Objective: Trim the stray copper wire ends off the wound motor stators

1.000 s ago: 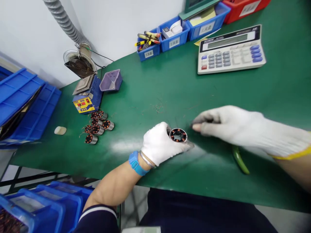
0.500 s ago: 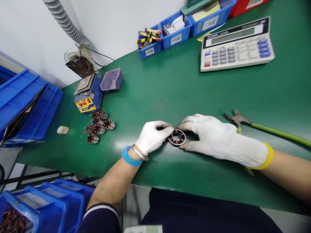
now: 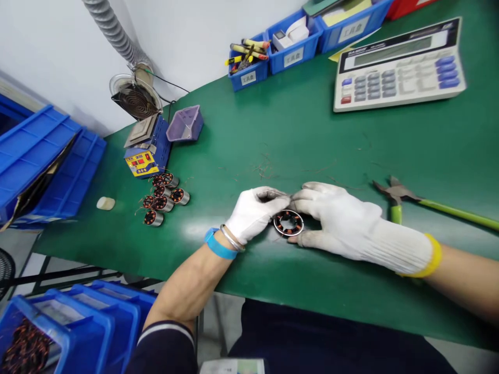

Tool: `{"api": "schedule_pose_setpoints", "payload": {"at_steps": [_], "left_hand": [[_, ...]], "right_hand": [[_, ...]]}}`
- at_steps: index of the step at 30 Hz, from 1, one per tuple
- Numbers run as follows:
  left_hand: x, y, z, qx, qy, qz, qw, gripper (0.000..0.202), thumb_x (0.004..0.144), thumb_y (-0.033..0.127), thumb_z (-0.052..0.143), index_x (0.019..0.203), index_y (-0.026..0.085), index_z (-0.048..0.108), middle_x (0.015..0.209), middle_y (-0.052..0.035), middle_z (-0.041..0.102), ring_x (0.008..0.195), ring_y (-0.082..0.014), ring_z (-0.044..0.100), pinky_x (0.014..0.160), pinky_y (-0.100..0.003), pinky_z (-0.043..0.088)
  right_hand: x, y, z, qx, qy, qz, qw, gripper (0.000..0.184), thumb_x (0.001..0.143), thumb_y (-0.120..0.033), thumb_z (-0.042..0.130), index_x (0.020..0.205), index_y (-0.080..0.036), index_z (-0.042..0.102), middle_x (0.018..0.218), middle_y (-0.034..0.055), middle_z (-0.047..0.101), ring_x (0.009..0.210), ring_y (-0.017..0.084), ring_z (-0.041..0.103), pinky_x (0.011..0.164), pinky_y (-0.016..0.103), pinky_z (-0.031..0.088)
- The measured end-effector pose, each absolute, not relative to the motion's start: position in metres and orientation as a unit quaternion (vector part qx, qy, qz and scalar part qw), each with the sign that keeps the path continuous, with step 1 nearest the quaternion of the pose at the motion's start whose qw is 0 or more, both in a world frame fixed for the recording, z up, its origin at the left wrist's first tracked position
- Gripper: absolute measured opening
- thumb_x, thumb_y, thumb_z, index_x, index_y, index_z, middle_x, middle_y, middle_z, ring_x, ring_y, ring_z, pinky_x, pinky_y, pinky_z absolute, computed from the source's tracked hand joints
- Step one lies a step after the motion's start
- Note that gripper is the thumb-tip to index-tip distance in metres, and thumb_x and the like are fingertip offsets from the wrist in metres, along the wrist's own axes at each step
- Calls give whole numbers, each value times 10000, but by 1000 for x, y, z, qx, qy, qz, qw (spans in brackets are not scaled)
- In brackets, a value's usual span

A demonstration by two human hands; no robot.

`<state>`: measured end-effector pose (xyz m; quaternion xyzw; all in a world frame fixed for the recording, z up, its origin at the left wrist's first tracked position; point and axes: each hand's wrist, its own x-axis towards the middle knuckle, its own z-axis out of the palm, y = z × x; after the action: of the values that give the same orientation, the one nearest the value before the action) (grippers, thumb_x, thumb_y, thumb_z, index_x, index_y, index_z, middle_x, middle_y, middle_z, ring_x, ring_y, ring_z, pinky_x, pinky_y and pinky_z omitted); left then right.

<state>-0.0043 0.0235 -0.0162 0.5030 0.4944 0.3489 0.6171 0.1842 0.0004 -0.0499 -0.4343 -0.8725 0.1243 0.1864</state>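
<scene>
A round motor stator (image 3: 299,223) with copper windings and a silver rim stands on the green bench, its open end facing up. My right hand (image 3: 331,215), in a white glove with a yellow cuff, grips it from the right, thumb at the near side and fingers at the far side. My left hand (image 3: 257,213), also gloved, is closed in a pinch at the stator's upper left edge. What its fingertips pinch is too small to make out. Several more stators (image 3: 163,202) stand grouped to the left.
Green-handled cutters (image 3: 401,195) lie beyond my right wrist. Wire scraps (image 3: 263,169) litter the green bench (image 3: 249,130). A calculator (image 3: 397,70), blue tool boxes (image 3: 249,78), a purple tray (image 3: 186,124) and a blue heater unit (image 3: 146,150) stand farther back. Blue bins (image 3: 89,327) sit lower left.
The camera view has shifted slightly, so the bench items sit a little differently in the picture. My left fingertips now reach farther across the stator's far edge. The right hand keeps its hold.
</scene>
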Motion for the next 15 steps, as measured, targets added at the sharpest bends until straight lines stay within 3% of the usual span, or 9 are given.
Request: {"api": "schedule_pose_setpoints", "payload": {"at_steps": [5,8,10,13,15], "left_hand": [[-19,38,-14,455,508,441,583,356,710,463,812,789,157,647,612,48,577,507,-61,482,503,-221,381],[-27,40,-5,530,524,317,586,491,560,381,923,908,129,686,792,-7,683,612,-78,555,592,-233,455],[-28,36,1,595,518,209,578,605,474,304,962,985,120,696,901,-51,727,689,-105,596,666,-256,492],[-25,27,7,655,510,124,544,495,562,364,924,942,136,701,843,-48,732,699,-136,612,650,-267,490],[-22,22,8,663,512,104,537,408,627,416,883,876,149,700,774,-37,722,678,-150,623,613,-267,485]], "right_hand": [[189,3,-38,-439,-861,192,173,462,786,-552,668,1090,-217,761,1093,111,732,1050,326,648,892,475,533],[190,2,-30,-474,-813,282,186,529,780,-619,644,1124,-231,748,1118,106,723,1008,298,669,833,435,548],[187,2,-26,-507,-762,347,205,476,836,-614,566,1052,-231,749,1088,91,729,951,264,682,810,409,553],[178,5,-18,-538,-706,395,235,382,878,-529,501,853,-214,717,927,72,735,821,225,674,750,377,546],[178,10,-11,-575,-675,371,276,360,873,-507,510,839,-202,700,874,78,732,785,222,667,710,365,542]]}}
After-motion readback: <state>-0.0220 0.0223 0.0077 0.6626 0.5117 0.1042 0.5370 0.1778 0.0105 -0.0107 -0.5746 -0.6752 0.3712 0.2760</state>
